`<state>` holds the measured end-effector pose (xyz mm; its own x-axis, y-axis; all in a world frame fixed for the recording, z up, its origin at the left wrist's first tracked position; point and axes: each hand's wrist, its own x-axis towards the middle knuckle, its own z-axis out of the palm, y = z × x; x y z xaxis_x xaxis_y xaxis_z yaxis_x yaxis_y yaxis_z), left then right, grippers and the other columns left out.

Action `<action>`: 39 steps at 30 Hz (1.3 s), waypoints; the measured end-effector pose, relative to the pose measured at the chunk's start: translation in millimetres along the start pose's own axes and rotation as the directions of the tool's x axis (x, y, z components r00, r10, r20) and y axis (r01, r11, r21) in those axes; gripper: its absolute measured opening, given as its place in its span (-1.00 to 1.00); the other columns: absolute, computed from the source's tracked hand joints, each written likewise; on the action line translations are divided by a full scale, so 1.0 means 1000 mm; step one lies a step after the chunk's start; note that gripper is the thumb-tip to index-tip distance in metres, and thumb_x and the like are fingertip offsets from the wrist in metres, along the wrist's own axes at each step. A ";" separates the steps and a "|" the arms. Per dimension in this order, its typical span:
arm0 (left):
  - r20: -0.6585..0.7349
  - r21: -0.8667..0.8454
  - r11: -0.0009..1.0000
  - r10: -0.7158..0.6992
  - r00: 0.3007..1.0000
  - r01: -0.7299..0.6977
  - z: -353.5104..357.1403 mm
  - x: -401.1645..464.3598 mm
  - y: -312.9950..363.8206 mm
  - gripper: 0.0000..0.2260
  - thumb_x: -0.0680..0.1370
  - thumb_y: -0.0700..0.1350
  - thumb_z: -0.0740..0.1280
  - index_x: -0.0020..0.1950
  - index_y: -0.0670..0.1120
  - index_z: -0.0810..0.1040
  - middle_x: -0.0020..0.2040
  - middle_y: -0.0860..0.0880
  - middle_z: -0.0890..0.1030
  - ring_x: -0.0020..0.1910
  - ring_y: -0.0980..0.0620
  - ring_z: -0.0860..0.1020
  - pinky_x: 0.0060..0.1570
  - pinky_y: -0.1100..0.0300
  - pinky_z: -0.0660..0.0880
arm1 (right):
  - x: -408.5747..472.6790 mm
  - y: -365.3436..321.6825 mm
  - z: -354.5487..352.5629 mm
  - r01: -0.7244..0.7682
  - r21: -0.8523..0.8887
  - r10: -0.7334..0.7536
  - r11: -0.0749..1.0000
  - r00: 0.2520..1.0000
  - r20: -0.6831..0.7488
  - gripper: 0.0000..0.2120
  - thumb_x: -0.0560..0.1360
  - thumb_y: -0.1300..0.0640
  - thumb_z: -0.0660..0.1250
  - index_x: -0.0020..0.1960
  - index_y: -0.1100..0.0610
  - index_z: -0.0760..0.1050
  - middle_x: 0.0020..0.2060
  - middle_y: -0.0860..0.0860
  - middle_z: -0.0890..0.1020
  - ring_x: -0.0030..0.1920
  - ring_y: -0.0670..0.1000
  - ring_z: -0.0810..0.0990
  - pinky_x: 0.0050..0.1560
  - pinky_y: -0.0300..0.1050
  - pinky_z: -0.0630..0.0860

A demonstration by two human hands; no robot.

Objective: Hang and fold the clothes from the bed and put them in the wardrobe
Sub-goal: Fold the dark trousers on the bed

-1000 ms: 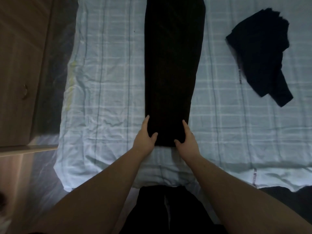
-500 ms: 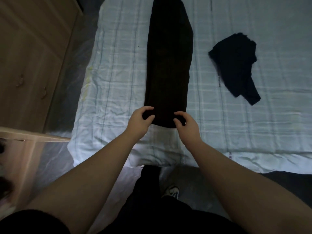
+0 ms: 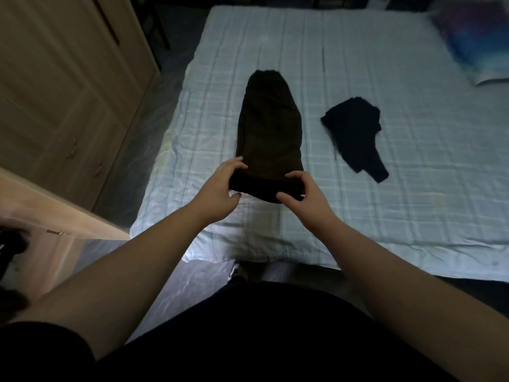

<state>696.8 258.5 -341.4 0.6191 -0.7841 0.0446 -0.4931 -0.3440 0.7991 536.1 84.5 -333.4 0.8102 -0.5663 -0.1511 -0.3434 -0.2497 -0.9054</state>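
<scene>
Fold step in hand: left hand point(image 3: 220, 188) & right hand point(image 3: 305, 198) each pinched shut on near end of dark garment point(image 3: 268, 133), centre frame on bed point(image 3: 385, 78). Next, prob. carry end up-frame evenly.

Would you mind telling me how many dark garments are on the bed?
2: the long garment held at its near end, and the crumpled garment to its right. Others may lie out of view.
</scene>
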 end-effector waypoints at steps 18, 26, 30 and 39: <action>-0.006 0.232 0.904 0.370 0.929 -0.358 -0.035 -0.025 0.093 -0.78 0.42 0.01 0.37 0.04 0.06 0.53 -0.19 0.17 0.56 -0.31 0.09 0.53 -0.27 0.26 0.46 | -0.055 -0.019 -0.078 0.430 -0.397 -0.498 0.811 0.864 -0.080 -0.66 0.44 0.02 0.40 0.20 -0.02 0.50 -0.06 -0.15 0.59 -0.15 -0.15 0.52 -0.10 -0.13 0.56; -0.041 0.242 0.948 0.222 0.974 -0.206 -0.035 0.040 0.076 -0.74 0.47 -0.03 0.43 0.14 0.12 0.51 -0.14 0.20 0.57 -0.22 0.17 0.54 -0.18 0.30 0.46 | 0.012 -0.018 -0.076 0.295 -0.435 -0.392 0.851 0.907 -0.151 -0.61 0.50 -0.11 0.36 0.29 -0.07 0.43 0.01 -0.12 0.60 -0.02 -0.10 0.55 0.01 -0.03 0.58; -0.069 0.090 0.993 0.086 0.994 -0.079 -0.036 0.095 0.061 -0.69 0.53 -0.10 0.43 0.24 0.10 0.50 0.05 0.17 0.58 -0.07 0.27 0.54 -0.06 0.43 0.42 | 0.065 -0.026 -0.075 0.247 -0.364 -0.332 0.898 0.924 -0.192 -0.64 0.51 -0.07 0.38 0.28 -0.06 0.45 0.00 -0.17 0.59 -0.01 -0.15 0.55 0.01 -0.08 0.57; -0.044 -0.164 0.980 -0.122 0.992 0.114 -0.056 0.268 0.002 -0.70 0.55 -0.19 0.39 0.21 0.13 0.51 0.08 0.10 0.60 0.03 0.17 0.58 0.03 0.31 0.51 | 0.240 -0.054 -0.069 0.143 -0.334 -0.223 0.932 0.951 -0.216 -0.81 0.57 0.04 0.34 0.19 -0.06 0.51 -0.11 -0.21 0.54 -0.02 -0.18 0.52 0.02 -0.18 0.48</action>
<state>895.7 76.9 -294.0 0.7011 -0.7126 -0.0273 -0.3125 -0.3414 0.8865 715.8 -92.0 -293.3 0.7443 -0.6522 0.1437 -0.3631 -0.5757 -0.7326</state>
